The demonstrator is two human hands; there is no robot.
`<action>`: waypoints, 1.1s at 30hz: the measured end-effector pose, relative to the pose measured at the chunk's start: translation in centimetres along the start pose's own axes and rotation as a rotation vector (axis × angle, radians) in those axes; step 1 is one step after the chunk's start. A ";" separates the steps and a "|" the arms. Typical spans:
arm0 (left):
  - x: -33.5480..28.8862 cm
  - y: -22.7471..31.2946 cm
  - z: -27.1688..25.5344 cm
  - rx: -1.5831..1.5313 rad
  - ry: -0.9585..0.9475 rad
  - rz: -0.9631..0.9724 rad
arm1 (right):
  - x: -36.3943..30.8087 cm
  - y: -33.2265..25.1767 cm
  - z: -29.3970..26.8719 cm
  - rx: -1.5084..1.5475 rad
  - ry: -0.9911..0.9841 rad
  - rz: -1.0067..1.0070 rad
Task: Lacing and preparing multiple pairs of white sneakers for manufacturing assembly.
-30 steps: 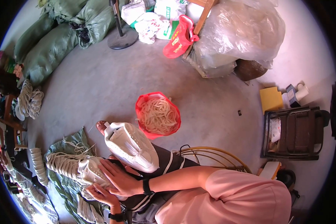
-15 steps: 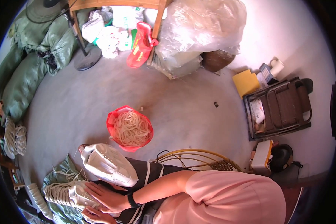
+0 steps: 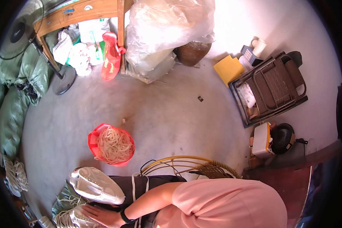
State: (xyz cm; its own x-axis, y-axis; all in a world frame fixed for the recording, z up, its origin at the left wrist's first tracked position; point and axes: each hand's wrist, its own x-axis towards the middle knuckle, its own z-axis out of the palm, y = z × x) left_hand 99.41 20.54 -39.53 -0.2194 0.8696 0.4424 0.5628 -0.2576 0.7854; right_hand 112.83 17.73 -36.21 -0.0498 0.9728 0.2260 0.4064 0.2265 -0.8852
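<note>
My right hand (image 3: 106, 216), with a black band at the wrist, lies across a white lace-up shoe (image 3: 78, 217) at the lower left. Its fingers are stretched out flat over the upper, and loose pale laces (image 3: 62, 219) trail from the shoe's far end. My left hand is out of the picture. Just above, a second white shoe (image 3: 97, 185) rests by my dark-trousered legs, with no laces visible in its eyelets. A red bag (image 3: 94, 141) stands open on the floor beyond, filled with a heap of pale laces (image 3: 116, 145).
Green sacks (image 3: 13, 117) line the left side, near a standing fan (image 3: 64, 80). Plastic-wrapped bundles (image 3: 167, 30) sit by a wooden desk (image 3: 72, 15). A folded brown chair (image 3: 271, 87) leans at the right. A yellow-rimmed woven seat (image 3: 186, 157) is close beside me.
The view has swung, so the room sits further left and the shoes lower. My left hand, earlier on the lower shoe, has left the picture. My right hand stays on that shoe.
</note>
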 end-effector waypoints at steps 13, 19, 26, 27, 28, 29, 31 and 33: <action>-10.0 7.7 4.5 -0.205 -0.172 -0.110 | -7.6 1.4 -2.7 0.027 0.048 -0.123; -13.5 11.3 5.4 -0.289 -0.223 -0.159 | -11.1 0.7 -4.7 0.019 0.042 -0.094; -15.5 13.7 6.6 -0.367 -0.264 -0.212 | -13.9 -1.2 -6.9 0.036 0.001 -0.130; -15.9 13.9 7.4 -0.389 -0.278 -0.231 | -14.2 -1.0 -7.1 0.027 0.004 -0.121; -16.3 14.1 8.1 -0.409 -0.292 -0.250 | -14.5 -0.8 -7.2 -0.004 0.017 -0.148; -16.5 14.2 8.8 -0.428 -0.305 -0.268 | -14.6 -0.6 -7.3 -0.034 0.030 -0.177; -16.9 13.9 10.1 -0.462 -0.325 -0.314 | -14.4 -0.5 -7.7 -0.043 -0.002 -0.155; -16.8 13.3 11.2 -0.493 -0.342 -0.357 | -13.9 0.0 -7.8 -0.047 -0.034 -0.137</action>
State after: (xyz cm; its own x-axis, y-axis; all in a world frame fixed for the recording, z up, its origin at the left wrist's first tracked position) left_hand 119.49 7.23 -41.34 -0.0149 0.9996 0.0232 0.0582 -0.0223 0.9981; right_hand 120.66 3.85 -36.15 -0.1378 0.9344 0.3286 0.4363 0.3551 -0.8268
